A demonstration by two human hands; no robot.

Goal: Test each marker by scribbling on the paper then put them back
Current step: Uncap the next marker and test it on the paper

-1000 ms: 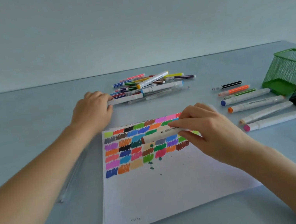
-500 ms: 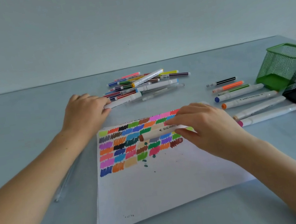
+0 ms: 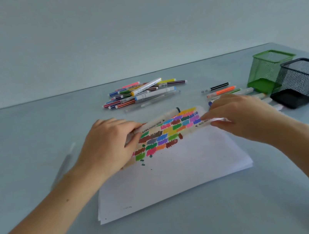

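A stack of white paper (image 3: 178, 171) lies on the table, its upper part filled with rows of coloured scribbles (image 3: 169, 131). My left hand (image 3: 106, 146) grips a white marker with a dark green cap (image 3: 158, 119) over the paper's top left. My right hand (image 3: 242, 116) pinches another white marker with a brown cap (image 3: 193, 127), which lies across the scribbles with its brown end pointing left.
A pile of thin and thick markers (image 3: 143, 93) lies at the back centre. More markers (image 3: 221, 91) lie in a row at the right, beside a green mesh holder (image 3: 269, 70) and a black mesh holder (image 3: 301, 81). A clear pen (image 3: 64, 165) lies left of the paper.
My left hand has come back from the marker pile to the paper, carrying a white marker with a dark green cap. My right hand still holds the brown marker over the scribbles.
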